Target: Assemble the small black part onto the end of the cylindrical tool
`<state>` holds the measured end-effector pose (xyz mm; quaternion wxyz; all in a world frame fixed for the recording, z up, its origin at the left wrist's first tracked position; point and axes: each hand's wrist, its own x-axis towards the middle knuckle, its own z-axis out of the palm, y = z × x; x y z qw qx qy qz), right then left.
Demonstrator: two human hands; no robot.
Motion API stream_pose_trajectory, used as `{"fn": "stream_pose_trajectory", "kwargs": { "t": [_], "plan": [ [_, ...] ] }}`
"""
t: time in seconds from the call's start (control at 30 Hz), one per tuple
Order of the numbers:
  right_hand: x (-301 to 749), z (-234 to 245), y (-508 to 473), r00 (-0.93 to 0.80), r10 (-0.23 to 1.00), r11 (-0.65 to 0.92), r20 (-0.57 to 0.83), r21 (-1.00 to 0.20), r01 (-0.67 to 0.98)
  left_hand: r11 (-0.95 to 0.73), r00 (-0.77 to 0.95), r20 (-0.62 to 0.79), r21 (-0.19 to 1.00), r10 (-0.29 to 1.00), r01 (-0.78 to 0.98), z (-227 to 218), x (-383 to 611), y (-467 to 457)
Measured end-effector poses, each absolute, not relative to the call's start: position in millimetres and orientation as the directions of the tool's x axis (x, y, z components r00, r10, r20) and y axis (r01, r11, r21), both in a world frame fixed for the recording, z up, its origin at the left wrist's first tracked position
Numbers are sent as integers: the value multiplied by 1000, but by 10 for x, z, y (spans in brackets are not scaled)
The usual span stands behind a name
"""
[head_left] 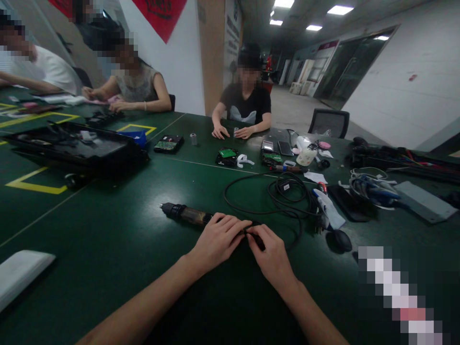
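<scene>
An electric screwdriver [192,215] with a dark, worn body lies on the green table, its metal tip toward the left. My left hand [220,238] is wrapped over the rear part of it, hiding that end. Close beside it, my right hand [270,255] pinches the black cord where it meets the screwdriver's tail. The fingertips of both hands almost touch there, and the joint itself is mostly covered. From this spot the black cord [247,211] loops away over the table to a coil at the right.
Across the green table [151,268] a person [247,103] handles a small metal cylinder. Circuit-board units [227,155] lie in front. A black open case [79,148] stands left, a white object [25,278] near left. Phone, cup [307,155], mouse [338,241] and grey box [426,201] crowd the right.
</scene>
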<state>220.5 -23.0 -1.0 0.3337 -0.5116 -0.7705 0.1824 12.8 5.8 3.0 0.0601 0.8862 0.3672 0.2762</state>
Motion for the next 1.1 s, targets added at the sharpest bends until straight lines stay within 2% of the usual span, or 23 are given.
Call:
{"fn": "stream_pose_trajectory", "kwargs": {
  "t": [0.7,1.1],
  "plan": [
    [2207,-1,-233,-265,910,411,319,-604,683,-720,582,446,257,680,645,10,145,61],
    [2208,-10,-228,-266,914,402,305,-607,685,-723,583,434,334,687,605,33,136,49]
  ]
}}
